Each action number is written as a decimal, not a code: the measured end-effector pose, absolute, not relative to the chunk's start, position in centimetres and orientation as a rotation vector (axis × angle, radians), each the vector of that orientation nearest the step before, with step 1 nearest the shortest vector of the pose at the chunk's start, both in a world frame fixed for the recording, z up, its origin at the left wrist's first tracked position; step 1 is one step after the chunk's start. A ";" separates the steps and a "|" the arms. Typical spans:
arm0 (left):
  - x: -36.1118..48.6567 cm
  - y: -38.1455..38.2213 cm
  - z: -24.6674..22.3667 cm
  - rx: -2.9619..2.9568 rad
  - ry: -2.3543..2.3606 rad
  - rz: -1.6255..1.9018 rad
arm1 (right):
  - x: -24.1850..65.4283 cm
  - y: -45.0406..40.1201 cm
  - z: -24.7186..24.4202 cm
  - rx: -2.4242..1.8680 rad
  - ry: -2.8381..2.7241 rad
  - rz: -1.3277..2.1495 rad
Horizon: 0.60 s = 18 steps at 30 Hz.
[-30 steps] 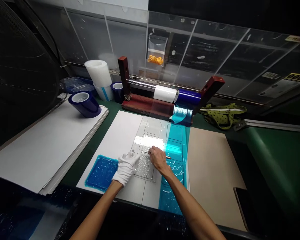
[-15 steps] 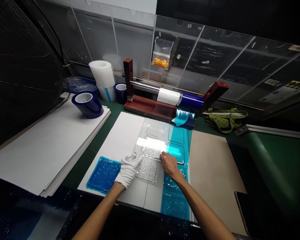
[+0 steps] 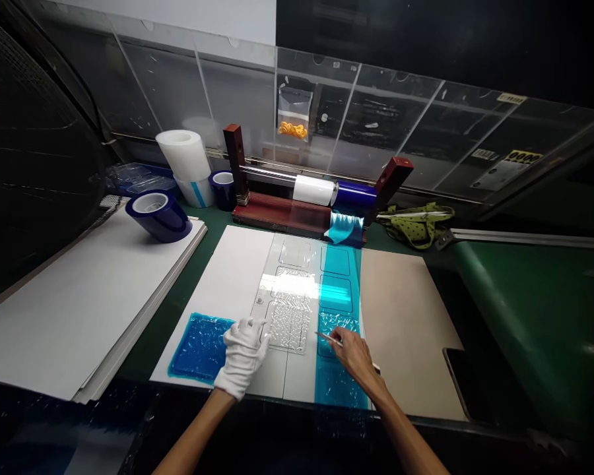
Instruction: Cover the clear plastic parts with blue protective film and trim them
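Note:
My left hand, in a white glove, presses on the lower left edge of a clear textured film strip lying on a white board. My bare right hand grips a thin metal tool whose tip rests on a blue film strip to the right of the clear one. The blue strip shows rounded rectangular outlines. A crinkled blue film square lies on the board left of my gloved hand.
A red wooden roll holder carries a white roll and a blue roll at the back. A blue tape roll sits on stacked white sheets. White rolls, a brown board, a phone and a green pouch lie around.
My right hand has drawn the tool from the clear strip's middle rightward and toward me onto the blue strip. My gloved left hand slid slightly nearer along the clear strip's edge.

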<state>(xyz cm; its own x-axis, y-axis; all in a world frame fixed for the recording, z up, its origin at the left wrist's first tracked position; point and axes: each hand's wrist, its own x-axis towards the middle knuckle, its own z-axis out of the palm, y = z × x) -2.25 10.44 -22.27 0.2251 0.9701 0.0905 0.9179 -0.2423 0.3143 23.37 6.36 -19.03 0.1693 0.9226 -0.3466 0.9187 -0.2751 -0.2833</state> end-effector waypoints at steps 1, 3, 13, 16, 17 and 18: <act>-2.3 9.4 -22.4 2.313 1.810 0.394 | 23.0 5.3 -19.4 -2.404 -1.844 0.758; -2.3 7.7 -22.8 2.369 1.820 0.367 | 22.2 3.7 -20.2 -2.413 -1.764 0.813; -1.0 6.1 -25.2 2.555 1.777 0.378 | 21.2 2.7 -22.4 -2.149 -1.371 1.248; -0.6 6.7 -26.2 2.565 1.814 0.405 | 21.6 2.6 -22.7 -2.010 -1.218 1.435; -0.6 6.9 -26.5 2.565 1.821 0.415 | 21.7 2.6 -22.7 -1.971 -1.174 1.473; -0.6 7.1 -26.7 2.563 1.825 0.427 | 21.8 2.6 -22.8 -1.936 -1.136 1.501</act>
<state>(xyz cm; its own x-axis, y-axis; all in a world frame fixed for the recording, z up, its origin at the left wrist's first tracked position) -0.58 7.09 -26.68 0.3035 0.9231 0.2361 0.9321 -0.3390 0.1275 21.76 2.57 -22.81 0.0751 0.8118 -0.5791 0.3369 -0.5673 -0.7515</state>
